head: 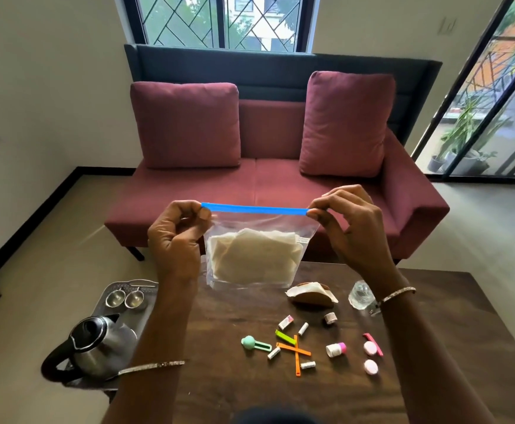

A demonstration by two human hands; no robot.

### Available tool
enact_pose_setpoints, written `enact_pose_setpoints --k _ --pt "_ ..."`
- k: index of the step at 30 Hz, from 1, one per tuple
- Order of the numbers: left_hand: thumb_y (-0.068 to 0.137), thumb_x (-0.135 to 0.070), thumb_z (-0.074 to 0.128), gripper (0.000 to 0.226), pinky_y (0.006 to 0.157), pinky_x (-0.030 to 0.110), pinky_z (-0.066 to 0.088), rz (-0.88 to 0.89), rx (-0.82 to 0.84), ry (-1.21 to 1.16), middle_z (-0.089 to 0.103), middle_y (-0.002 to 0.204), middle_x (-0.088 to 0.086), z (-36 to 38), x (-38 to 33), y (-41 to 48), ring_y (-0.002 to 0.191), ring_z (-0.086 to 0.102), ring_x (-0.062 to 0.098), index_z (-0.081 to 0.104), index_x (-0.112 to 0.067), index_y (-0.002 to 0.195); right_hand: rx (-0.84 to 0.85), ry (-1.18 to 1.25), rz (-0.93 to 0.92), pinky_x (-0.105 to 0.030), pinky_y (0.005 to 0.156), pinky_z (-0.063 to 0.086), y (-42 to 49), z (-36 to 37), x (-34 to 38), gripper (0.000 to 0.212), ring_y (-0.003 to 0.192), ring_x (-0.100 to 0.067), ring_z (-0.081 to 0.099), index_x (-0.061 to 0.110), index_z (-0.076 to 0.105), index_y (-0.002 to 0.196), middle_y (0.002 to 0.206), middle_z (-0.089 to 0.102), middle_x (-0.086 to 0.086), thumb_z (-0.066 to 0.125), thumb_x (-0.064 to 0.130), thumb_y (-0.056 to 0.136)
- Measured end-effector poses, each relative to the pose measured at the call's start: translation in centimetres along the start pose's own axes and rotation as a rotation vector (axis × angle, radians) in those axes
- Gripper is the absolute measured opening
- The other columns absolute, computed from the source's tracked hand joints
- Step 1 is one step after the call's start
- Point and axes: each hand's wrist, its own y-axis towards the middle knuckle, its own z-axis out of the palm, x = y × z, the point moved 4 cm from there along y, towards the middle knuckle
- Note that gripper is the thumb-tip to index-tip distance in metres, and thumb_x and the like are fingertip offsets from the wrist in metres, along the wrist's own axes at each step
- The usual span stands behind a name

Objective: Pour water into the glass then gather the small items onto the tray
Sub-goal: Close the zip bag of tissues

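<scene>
Left hand (173,237) and right hand (351,228) each pinch an end of the zip bag (253,255), which hangs above the bench (235,325). The glass (361,295) waits by the right wrist (water level unclear) and the kettle (97,344) sits on the tray (133,282). Small items (296,347) lie scattered. Likely next: bag down, grip kettle.

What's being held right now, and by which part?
A clear zip bag, held up by its blue seal strip: left hand pinches the strip's left end, right hand pinches the right end.

Glass (361,295) and clips (296,350) on wooden table (219,327)
</scene>
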Motion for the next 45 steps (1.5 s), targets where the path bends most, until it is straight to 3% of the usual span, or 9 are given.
enact_pose_setpoints --k 9,12,16,22,26,29,34,41,45 --pt "0.093 -0.008 0.056 0.005 0.075 0.037 0.058 -0.2 0.05 -0.197 0.07 0.071 0.011 0.9 1.3 -1.9 0.072 0.07 0.028 0.059 -0.01 0.09 0.232 1.002 0.555 -0.028 0.078 0.058 -4.2 5.9 -1.1 0.034 0.087 -0.014 0.074 0.028 0.069 0.117 0.094 0.078 -0.008 0.076 0.022 0.084" --pt "0.093 -0.007 0.056 0.008 0.074 0.033 0.057 -0.19 0.102 -0.138 0.072 0.076 0.01 0.2 1.7 -2.4 0.077 0.07 0.025 0.061 -0.012 0.09 0.339 0.955 0.586 -0.035 0.079 0.054 -5.4 7.3 -1.5 0.014 0.086 -0.015 0.072 0.017 0.079 0.096 0.093 0.078 -0.006 0.074 0.022 0.084" --pt "0.09 -0.006 0.063 0.014 0.069 0.017 0.046 -0.181 -0.049 0.059 0.06 0.075 -0.009 -2.5 2.5 -2.6 0.069 0.057 0.002 0.062 -0.02 0.086 0.468 1.104 0.524 -0.028 0.082 0.056 -5.0 7.1 -1.3 0.026 0.097 -0.021 0.071 0.007 0.077 0.105 0.105 0.076 -0.013 0.072 0.028 0.09" --pt "0.091 -0.009 0.064 0.019 0.069 0.017 0.049 -0.233 -0.046 0.049 0.063 0.086 0.0 -2.8 3.7 -4.7 0.083 0.059 0.013 0.063 -0.027 0.084 0.458 0.812 0.445 -0.048 0.094 0.057 -3.2 7.0 -2.0 0.021 0.101 -0.022 0.073 0.001 0.077 0.105 0.103 0.077 -0.009 0.072 0.012 0.088" --pt "0.092 -0.016 0.062 0.013 0.067 0.013 0.05 -0.222 -0.093 0.033 0.074 0.091 0.005 -4.4 3.3 -4.5 0.087 0.069 0.011 0.06 -0.025 0.085 0.683 1.001 0.413 -0.034 0.091 0.058 -3.3 7.3 -1.5 0.028 0.105 -0.023 0.072 0.005 0.076 0.108 0.107 0.077 -0.008 0.073 0.024 0.087" --pt "0.094 -0.021 0.06 0.002 0.077 0.021 0.052 -0.227 -0.074 0.043 0.075 0.095 0.009 -5.0 3.3 -4.7 0.095 0.07 0.018 0.06 -0.019 0.095 0.596 0.951 0.433 -0.041 0.09 0.059 -3.1 8.4 -1.3 0.026 0.1 -0.023 0.074 0.005 0.077 0.105 0.102 0.078 -0.008 0.075 0.021 0.084" --pt "0.095 -0.034 0.055 0.039 0.094 0.038 0.043 -0.374 -0.077 0.09 0.072 0.114 0.006 -7.2 4.3 -4.9 0.109 0.066 0.021 0.056 -0.009 0.124 0.549 1.131 0.53 -0.023 0.075 0.056 -3.0 11.1 0.5 0.024 0.087 -0.016 0.072 -0.004 0.075 0.102 0.098 0.077 -0.014 0.073 0.012 0.084" --pt "0.087 -0.032 0.066 0.026 0.089 0.039 0.044 -0.454 -0.123 0.158 0.074 0.095 0.0 -12.5 6.2 -4.5 0.09 0.067 0.01 0.071 -0.008 0.097 0.501 1.12 0.669 -0.041 0.083 0.054 -3.8 16.9 3.3 0.015 0.087 -0.025 0.068 0.001 0.076 0.099 0.097 0.075 -0.021 0.074 0.01 0.087" --pt "0.085 -0.035 0.07 0.015 0.086 0.039 0.046 -0.447 -0.18 0.178 0.076 0.09 0.0 -17.3 7.7 -2.3 0.09 0.069 0.013 0.071 -0.021 0.09 0.349 1.06 0.793 -0.032 0.071 0.056 -5.2 21.4 5.8 0.035 0.079 -0.024 0.069 0.014 0.061 0.109 0.091 0.075 -0.02 0.081 0.013 0.081"
